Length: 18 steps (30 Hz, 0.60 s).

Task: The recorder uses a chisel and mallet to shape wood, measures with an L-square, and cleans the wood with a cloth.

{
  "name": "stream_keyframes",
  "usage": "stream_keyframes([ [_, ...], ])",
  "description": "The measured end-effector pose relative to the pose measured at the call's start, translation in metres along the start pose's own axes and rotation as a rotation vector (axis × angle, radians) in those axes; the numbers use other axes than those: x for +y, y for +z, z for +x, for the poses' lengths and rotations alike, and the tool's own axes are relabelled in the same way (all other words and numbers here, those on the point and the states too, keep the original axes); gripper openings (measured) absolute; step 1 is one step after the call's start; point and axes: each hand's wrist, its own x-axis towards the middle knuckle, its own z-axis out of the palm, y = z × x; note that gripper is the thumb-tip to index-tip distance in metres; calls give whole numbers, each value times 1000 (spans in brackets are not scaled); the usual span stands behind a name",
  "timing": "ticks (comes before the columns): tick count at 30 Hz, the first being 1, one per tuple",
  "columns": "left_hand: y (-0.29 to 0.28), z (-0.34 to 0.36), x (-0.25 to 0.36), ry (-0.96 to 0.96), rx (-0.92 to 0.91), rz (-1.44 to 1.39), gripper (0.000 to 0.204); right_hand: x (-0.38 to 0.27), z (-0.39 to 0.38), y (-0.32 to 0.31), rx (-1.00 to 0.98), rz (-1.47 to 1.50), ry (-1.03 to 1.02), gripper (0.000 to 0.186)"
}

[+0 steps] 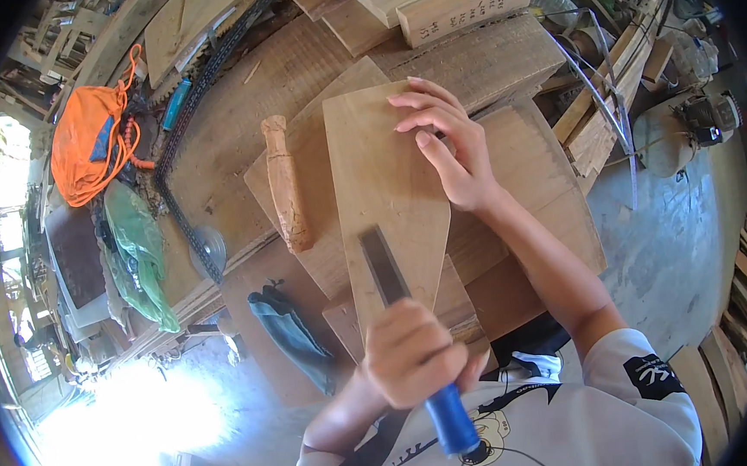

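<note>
My left hand (412, 351) is closed round a chisel with a blue handle (452, 422). Its flat metal blade (382, 263) points away from me, above a pale wooden board (386, 163) with a tapered near end; I cannot tell whether it touches. My right hand (450, 145) rests at the board's far right edge, fingers loosely bent and apart. Left of the board, a rough club-shaped wooden mallet (284, 187) lies on another flat board (315, 133).
An orange drawstring bag (86, 145) and a green plastic bag (137, 258) are at the left. A dark green cloth item (290, 334) lies near left. Thick wood blocks (500, 64) stand beyond my right hand. At right is a metal frame (597, 79) beside stacked planks.
</note>
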Motion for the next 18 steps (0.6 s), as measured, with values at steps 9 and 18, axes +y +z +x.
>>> stream_keyframes([
  [9, -7, 10, -8, -4, -271, -25, 39, 1, 0, 0, 0, -5, -19, 17],
  [18, -1, 30, -16, 16, -301, -37, 35, 2, 0, 1, 3, 2, -1, 17],
])
